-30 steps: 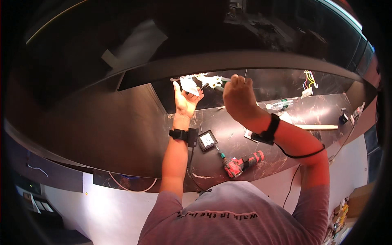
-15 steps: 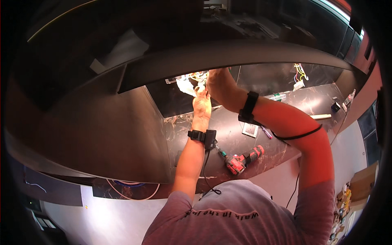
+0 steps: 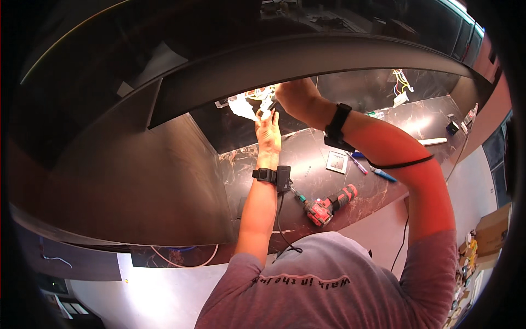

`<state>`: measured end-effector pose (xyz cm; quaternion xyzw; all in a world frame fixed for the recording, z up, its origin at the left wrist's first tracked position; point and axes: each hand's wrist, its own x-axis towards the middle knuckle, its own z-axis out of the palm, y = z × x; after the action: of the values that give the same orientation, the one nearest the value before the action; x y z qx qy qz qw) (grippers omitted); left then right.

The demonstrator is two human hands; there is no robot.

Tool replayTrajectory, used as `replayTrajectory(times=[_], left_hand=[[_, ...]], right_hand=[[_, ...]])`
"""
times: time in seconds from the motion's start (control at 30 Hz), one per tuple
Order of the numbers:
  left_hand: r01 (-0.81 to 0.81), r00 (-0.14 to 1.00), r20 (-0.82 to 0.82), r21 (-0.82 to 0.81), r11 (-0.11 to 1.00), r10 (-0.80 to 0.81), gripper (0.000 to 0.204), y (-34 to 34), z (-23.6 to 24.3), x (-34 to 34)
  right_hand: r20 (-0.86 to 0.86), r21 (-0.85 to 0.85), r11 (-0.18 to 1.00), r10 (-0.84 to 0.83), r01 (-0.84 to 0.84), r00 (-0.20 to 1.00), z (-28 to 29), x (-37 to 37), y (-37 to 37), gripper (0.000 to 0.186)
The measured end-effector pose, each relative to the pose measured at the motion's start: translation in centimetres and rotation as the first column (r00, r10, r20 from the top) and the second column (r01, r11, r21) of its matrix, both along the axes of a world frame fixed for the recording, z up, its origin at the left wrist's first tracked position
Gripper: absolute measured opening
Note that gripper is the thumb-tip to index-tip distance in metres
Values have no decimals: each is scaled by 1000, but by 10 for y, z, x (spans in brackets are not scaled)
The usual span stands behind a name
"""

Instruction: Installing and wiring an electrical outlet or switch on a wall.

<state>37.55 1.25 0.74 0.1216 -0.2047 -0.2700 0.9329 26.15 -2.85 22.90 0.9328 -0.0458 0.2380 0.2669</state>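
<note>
Beneath the overhanging dark cabinet edge, my left hand [image 3: 268, 134] reaches up with its palm toward me. Its fingertips are closed on a small dark piece, too small to name, below a brightly lit bundle of wires [image 3: 264, 94]. My right hand [image 3: 299, 97] is bent in from the right at the same wires, its fingers curled. Glare and the cabinet edge hide what those fingers grip. A crumpled-looking white piece [image 3: 241, 107] hangs left of the wires. Both wrists wear black straps with small boxes.
On the dark marbled counter lie a red-and-black power drill [image 3: 323, 211], a square plate [image 3: 336, 162], a purple pen [image 3: 359, 165] and a blue tool [image 3: 383, 174]. More loose wires [image 3: 402, 82] hang from the back wall. The cabinet edge [image 3: 307, 60] juts out overhead.
My right hand has turned, and its fingers now curl at the wires. My left fingertips now show a small dark piece. The view has shifted slightly, bringing the blue tool into sight.
</note>
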Motion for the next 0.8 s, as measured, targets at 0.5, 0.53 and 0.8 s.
replayTrajectory(times=[0.5,0.53,0.8], left_hand=[[100,992,48,242,965,-115,56,49,15,6],[60,996,45,280,958,-76,65,61,16,10],[93,992,20,553,828,-125,65,86,91,43]], right_hand=[[-194,435,874,-142,215,971,-11,-20,3,25],[-331,452,855,-102,252,938,1,-26,10,30],[-440,401,886,-37,233,897,17,-7,2,25]])
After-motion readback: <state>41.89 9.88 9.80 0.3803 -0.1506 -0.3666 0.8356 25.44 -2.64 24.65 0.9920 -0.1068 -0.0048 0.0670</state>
